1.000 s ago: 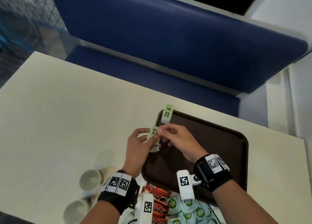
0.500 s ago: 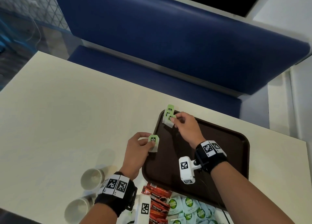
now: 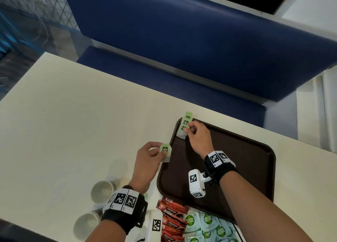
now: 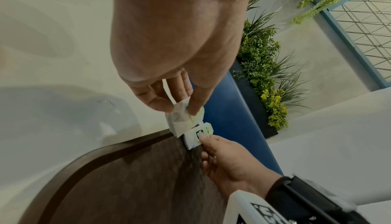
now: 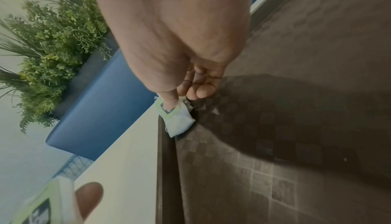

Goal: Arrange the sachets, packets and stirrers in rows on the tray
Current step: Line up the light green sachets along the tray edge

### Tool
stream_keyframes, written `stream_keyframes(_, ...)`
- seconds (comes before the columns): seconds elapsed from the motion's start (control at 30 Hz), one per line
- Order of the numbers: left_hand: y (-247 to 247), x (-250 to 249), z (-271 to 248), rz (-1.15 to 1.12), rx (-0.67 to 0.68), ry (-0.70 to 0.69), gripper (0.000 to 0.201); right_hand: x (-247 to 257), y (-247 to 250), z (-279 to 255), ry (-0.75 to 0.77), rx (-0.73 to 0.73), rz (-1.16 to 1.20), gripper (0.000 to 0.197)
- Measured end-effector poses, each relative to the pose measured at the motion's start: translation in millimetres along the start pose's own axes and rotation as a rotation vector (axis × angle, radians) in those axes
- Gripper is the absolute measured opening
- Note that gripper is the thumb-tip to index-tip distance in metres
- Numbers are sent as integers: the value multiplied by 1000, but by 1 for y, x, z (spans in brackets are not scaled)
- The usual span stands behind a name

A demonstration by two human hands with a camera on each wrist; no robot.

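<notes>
A dark brown tray [image 3: 255, 168] lies on the cream table. At its far left corner, green-tagged tea bags [image 3: 187, 118] lie overlapping in a short row. My right hand [image 3: 187, 130] pinches a tea bag [image 5: 180, 120] and holds it down on that corner, against the rim. My left hand [image 3: 162, 151] pinches another green-tagged tea bag [image 3: 165, 152] just outside the tray's left edge; the left wrist view shows the tea bag [image 4: 182, 120] between thumb and fingers. Red coffee sachets [image 3: 171, 220] and green-white Coco sachets [image 3: 206, 225] lie in a pile near me.
Two white paper cups [image 3: 102, 191] [image 3: 85, 227] stand at the near left of the table [image 3: 73, 132]. A blue bench [image 3: 182, 50] runs along the far side. Plants [image 4: 264, 60] stand behind the bench. Most of the tray floor is bare.
My right hand took a tea bag from my left hand, carried it to the tray's far left corner and lowered it onto the row there. My left hand stayed with its tea bag.
</notes>
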State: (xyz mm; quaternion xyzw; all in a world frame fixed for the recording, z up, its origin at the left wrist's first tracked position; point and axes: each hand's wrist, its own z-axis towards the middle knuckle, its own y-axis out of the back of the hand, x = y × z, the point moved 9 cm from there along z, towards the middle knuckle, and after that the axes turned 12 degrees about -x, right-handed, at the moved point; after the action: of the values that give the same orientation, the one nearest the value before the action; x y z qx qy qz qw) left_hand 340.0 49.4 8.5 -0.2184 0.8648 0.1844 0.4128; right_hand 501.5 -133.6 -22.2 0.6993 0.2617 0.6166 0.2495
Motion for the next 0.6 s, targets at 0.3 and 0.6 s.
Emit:
stream_keyframes(0.3, -1, 3, 3, -8, 11, -9, 15, -3, 2, 2, 6, -45, 48, 12)
stream_keyframes(0.6, -10, -7, 2, -60, 58, -69, 25, 18, 17, -30, -54, 18, 239, 12)
